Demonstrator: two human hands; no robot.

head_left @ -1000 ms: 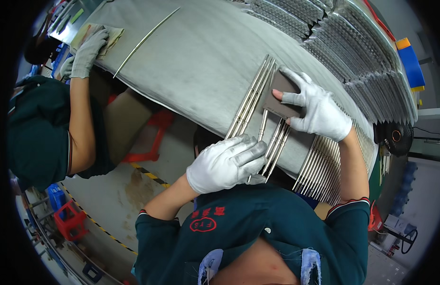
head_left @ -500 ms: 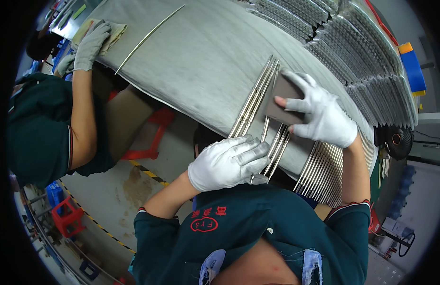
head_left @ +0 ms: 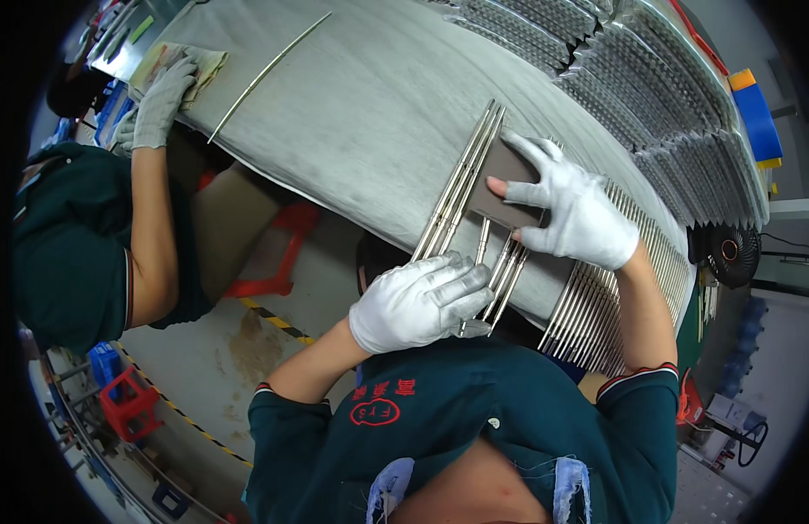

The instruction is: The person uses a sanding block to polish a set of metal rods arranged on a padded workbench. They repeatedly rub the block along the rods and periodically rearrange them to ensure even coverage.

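My gloved left hand [head_left: 417, 301] is closed over the near ends of thin metal rods at the table edge. One metal rod [head_left: 483, 241] runs under its fingers, and a bundle of silvery rods [head_left: 457, 188] lies just left of it. My gloved right hand [head_left: 583, 210], two fingertips bare, grips a flat brown-grey abrasive pad [head_left: 507, 170] by its right side. The pad lies across the middle of that rod and hides part of it. Between my hands, several more rods [head_left: 509, 272] stick out from below the pad.
A long row of metal rods [head_left: 588, 316] lies to my right on the grey-covered table [head_left: 361, 113]. Stacked clear ridged trays [head_left: 657, 87] stand at the far right. A curved thin strip [head_left: 269, 74] lies left. There, a co-worker's gloved hand [head_left: 164, 100] rests on a yellowish cloth [head_left: 208, 68].
My right hand has slid a little to the left with the abrasive pad, along with the rods around it. My left hand stays almost in place. The co-worker's hand has shifted slightly.
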